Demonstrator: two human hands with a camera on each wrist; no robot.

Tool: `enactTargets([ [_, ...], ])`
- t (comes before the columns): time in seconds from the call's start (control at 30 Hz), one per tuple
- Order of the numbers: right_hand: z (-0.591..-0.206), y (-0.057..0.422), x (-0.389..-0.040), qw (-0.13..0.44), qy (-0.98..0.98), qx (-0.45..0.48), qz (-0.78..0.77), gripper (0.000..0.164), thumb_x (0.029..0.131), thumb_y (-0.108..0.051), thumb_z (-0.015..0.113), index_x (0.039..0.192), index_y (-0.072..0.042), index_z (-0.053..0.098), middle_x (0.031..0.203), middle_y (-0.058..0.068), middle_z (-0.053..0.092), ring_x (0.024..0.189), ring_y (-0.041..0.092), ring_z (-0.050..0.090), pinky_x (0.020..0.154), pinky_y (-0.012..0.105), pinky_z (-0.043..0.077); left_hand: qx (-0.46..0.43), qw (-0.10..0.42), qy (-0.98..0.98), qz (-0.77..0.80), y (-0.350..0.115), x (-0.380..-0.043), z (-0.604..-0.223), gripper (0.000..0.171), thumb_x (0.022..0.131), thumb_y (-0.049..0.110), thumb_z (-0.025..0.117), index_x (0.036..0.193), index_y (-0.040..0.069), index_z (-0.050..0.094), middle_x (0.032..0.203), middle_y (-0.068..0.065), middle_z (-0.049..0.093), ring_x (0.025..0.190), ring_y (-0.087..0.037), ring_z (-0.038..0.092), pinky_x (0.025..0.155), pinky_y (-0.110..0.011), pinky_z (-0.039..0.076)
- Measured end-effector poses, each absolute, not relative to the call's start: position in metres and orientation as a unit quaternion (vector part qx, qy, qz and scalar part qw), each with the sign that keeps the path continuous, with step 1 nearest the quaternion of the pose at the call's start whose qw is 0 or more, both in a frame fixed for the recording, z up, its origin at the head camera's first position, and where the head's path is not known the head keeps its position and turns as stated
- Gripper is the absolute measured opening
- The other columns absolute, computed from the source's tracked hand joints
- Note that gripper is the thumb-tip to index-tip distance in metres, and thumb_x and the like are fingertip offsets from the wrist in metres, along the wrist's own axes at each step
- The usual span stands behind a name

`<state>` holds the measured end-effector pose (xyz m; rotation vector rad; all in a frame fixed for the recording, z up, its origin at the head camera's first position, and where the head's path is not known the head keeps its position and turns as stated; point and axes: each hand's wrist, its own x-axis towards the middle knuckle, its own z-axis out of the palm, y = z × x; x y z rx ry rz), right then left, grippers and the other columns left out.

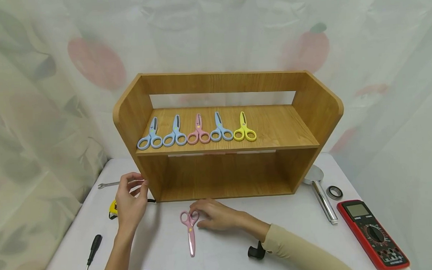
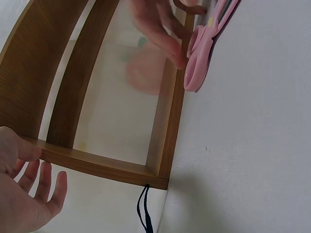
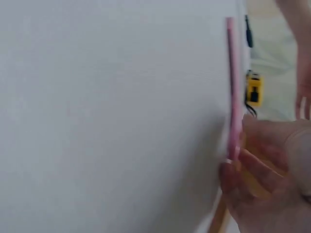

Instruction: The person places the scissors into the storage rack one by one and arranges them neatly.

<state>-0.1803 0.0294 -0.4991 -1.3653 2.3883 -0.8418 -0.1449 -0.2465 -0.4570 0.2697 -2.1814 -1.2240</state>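
Observation:
Pink scissors (image 1: 191, 233) lie on the white table before a wooden shelf (image 1: 223, 150), their blades towards the near edge. My right hand (image 1: 215, 214) is beside them, fingertips right at the handle loops and thumb apart from the blades. The right wrist view has this hand at the handle end, blurred. My left hand (image 1: 131, 199) touches the shelf's left side panel; in the left wrist view its thumb (image 2: 28, 149) rests at the panel's edge and the other fingers spread loosely outside. On the upper board lie three light blue scissors (image 1: 219, 129), pink-red scissors (image 1: 199, 131) and yellow scissors (image 1: 243, 129).
A wrench (image 1: 108, 185), a yellow tape measure (image 1: 113, 209) and a screwdriver (image 1: 93, 250) lie on the left. To the right are a silver shower head (image 1: 322, 199), a bearing ring (image 1: 334, 192) and a red multimeter (image 1: 373, 234). A small black object (image 1: 257, 251) is by the right sleeve.

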Motion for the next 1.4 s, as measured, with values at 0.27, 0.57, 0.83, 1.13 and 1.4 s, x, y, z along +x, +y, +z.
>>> enactTargets([
  [0.27, -0.509, 0.026, -0.175, 0.104, 0.848, -0.449, -0.261, 0.049, 0.096, -0.02, 0.084, 0.139, -0.01, 0.064, 0.127, 0.002, 0.073, 0.117, 0.009, 0.062, 0.109, 0.023, 0.05, 0.101, 0.308, -0.826, -0.462, -0.247, -0.144, -0.458, 0.032, 0.1, -0.001, 0.071, 0.129, 0.005, 0.059, 0.121, -0.007, 0.066, 0.103, 0.007, 0.06, 0.087, 0.001, 0.049],
  [0.57, -0.501, 0.055, -0.174, 0.193, 0.818, -0.485, -0.241, 0.052, 0.088, -0.02, 0.092, 0.134, -0.022, 0.069, 0.111, -0.008, 0.069, 0.091, -0.005, 0.051, 0.083, 0.012, 0.048, 0.1, 0.307, -0.825, -0.464, -0.247, -0.144, -0.457, 0.032, 0.1, -0.001, 0.071, 0.129, 0.004, 0.059, 0.121, -0.007, 0.066, 0.103, 0.007, 0.06, 0.086, 0.001, 0.048],
  [0.83, -0.488, 0.083, -0.164, 0.305, 0.76, -0.506, -0.271, 0.056, 0.084, -0.008, 0.093, 0.135, -0.016, 0.071, 0.102, -0.009, 0.063, 0.081, -0.009, 0.054, 0.073, 0.01, 0.054, 0.098, 0.31, -0.825, -0.462, -0.247, -0.144, -0.458, 0.032, 0.099, -0.001, 0.071, 0.128, 0.004, 0.06, 0.12, -0.007, 0.067, 0.102, 0.008, 0.06, 0.086, 0.001, 0.049],
  [1.13, -0.43, 0.117, -0.143, 0.212, 0.746, -0.531, -0.342, 0.055, 0.089, -0.018, 0.091, 0.139, -0.012, 0.07, 0.11, 0.0, 0.074, 0.093, -0.009, 0.061, 0.082, 0.014, 0.062, 0.1, 0.31, -0.825, -0.462, -0.246, -0.144, -0.458, 0.031, 0.099, -0.001, 0.071, 0.128, 0.004, 0.06, 0.12, -0.007, 0.066, 0.102, 0.008, 0.06, 0.086, 0.001, 0.049],
  [1.4, -0.335, 0.16, -0.155, -0.103, 0.757, -0.469, -0.443, 0.069, 0.075, -0.004, 0.098, 0.138, -0.003, 0.07, 0.105, 0.005, 0.075, 0.092, 0.012, 0.066, 0.081, 0.018, 0.061, 0.101, 0.311, -0.823, -0.464, -0.246, -0.144, -0.458, 0.031, 0.099, -0.002, 0.071, 0.128, 0.004, 0.06, 0.121, -0.007, 0.066, 0.103, 0.007, 0.06, 0.087, 0.001, 0.049],
])
